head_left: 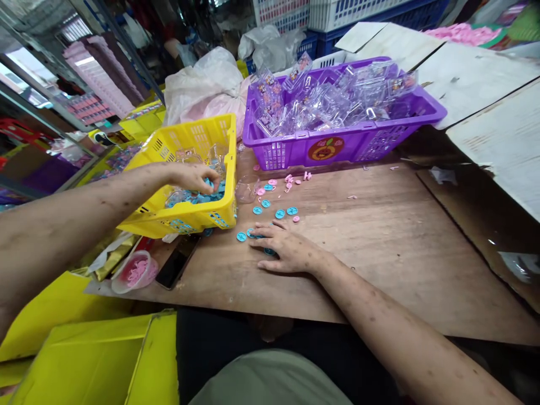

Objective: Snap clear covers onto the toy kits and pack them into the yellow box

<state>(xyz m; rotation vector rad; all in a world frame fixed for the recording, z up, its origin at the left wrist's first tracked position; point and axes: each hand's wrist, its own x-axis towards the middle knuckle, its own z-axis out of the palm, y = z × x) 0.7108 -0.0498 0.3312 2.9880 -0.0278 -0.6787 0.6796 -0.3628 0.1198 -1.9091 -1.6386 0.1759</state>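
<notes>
My left hand (196, 177) reaches into the yellow basket (198, 216), over a heap of small blue plastic pieces (192, 197). Its fingers are curled together, and blue shows between them; whatever they hold is too small to make out. On the wooden table, my right hand (287, 247) lies with fingers spread, partly covering several round blue discs. Other blue discs (280, 214) are scattered just beyond its fingertips, with small pink pieces (273, 182) among them. Clear plastic cases (216, 157) stand inside the yellow basket, and another clear piece (247, 189) rests beside it.
A purple basket (291, 152) full of clear plastic cases stands at the back of the table. Near the front left lie a phone (177, 263) and a tub (135, 272) of pink pieces. Cardboard (498, 124) borders the right side; yellow boxes (93, 354) stand below left.
</notes>
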